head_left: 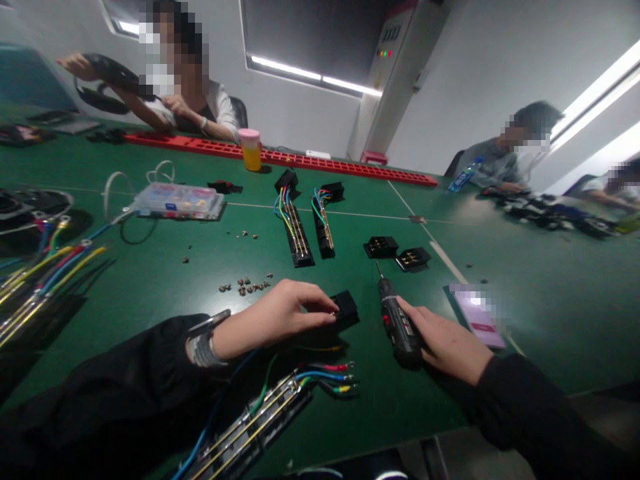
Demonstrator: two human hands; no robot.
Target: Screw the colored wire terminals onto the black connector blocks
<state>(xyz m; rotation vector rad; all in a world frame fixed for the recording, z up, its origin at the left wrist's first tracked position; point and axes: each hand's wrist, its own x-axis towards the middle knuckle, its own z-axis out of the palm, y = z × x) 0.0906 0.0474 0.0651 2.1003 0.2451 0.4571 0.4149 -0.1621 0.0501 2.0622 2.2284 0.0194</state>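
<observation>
My left hand (280,312) pinches at the edge of a small black terminal block (346,308) lying on the green table (150,267); something small, perhaps a screw, sits between thumb and fingers. My right hand (445,343) wraps around a black electric screwdriver (396,321) that lies on the table, bit pointing away from me. Below my left hand lies a wired strip (270,417) with red, blue, green and yellow leads ending in fork lugs (345,377).
Loose screws (245,287) are scattered ahead of my left hand. Two wired strips (300,230), two black blocks (395,252), a clear parts box (177,200), a pink-lidded jar (250,148) and a red rail (300,160) lie farther out. Cable bundles (40,280) are at left. Other people sit across and at right.
</observation>
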